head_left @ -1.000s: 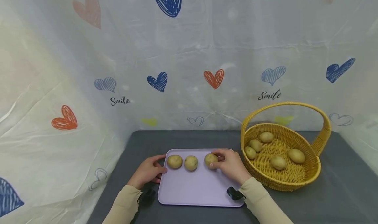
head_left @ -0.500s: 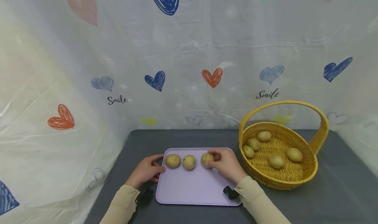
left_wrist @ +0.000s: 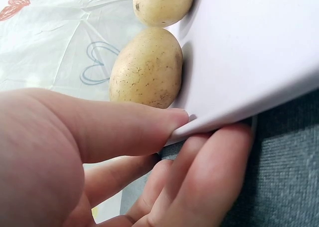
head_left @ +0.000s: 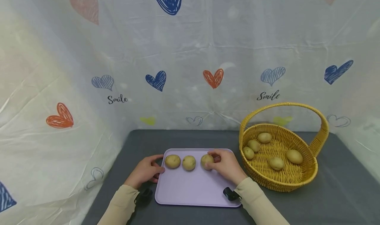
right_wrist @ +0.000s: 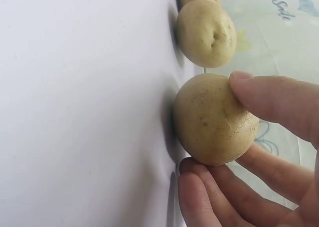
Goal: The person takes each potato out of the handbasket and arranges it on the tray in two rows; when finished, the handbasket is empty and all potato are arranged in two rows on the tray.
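A light purple tray (head_left: 196, 190) lies on the table with a row of potatoes along its far side. My left hand (head_left: 144, 170) grips the tray's left rim, thumb on top and fingers underneath, as the left wrist view shows. Closest to that thumb is the left potato (left_wrist: 147, 67), and the middle potato (head_left: 189, 162) sits just right of it. My right hand (head_left: 227, 165) holds the right potato (right_wrist: 212, 120) between thumb and fingers, low over the tray's far right part. A gap separates this potato from the middle one.
On the right stands a yellow wicker basket (head_left: 285, 186) with a tall arched handle and several potatoes (head_left: 276, 163) inside, close to my right forearm. Behind the dark grey table (head_left: 184, 139) hangs a pale curtain (head_left: 184, 53) printed with hearts.
My right hand has moved the held potato slightly left, nearer the middle one. My left hand keeps its grip on the tray. The head view has shifted a little.
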`<state>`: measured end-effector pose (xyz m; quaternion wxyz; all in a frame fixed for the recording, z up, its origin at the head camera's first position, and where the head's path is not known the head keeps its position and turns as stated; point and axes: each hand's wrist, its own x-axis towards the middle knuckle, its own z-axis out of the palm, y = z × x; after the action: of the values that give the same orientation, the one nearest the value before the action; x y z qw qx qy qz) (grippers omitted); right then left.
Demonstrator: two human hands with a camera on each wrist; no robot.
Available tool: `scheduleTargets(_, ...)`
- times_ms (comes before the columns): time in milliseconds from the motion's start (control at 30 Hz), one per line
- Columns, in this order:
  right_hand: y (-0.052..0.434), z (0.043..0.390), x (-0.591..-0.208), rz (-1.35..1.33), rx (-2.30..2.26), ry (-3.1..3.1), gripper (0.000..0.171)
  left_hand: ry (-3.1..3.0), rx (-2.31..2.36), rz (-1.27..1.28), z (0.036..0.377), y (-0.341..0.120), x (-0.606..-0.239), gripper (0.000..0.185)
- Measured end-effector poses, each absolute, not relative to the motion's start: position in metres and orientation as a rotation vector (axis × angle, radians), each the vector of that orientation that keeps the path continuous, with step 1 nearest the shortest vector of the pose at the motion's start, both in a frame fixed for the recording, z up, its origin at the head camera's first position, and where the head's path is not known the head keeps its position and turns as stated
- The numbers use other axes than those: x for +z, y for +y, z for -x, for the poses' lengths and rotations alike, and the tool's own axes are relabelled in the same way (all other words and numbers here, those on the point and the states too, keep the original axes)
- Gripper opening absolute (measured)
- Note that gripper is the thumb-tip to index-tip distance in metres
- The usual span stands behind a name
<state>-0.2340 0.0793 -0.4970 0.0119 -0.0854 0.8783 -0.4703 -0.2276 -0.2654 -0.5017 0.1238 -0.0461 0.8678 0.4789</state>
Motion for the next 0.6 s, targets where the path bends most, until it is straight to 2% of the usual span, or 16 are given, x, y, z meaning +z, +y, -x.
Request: scheduleTargets(600, 0.0825, 0.2330, -0.4953, 0.297, -1.453, 2.708, 0.058, 2.537, 1.396, 0.132, 0.2257, -0.2642, -0.4994, 0.065)
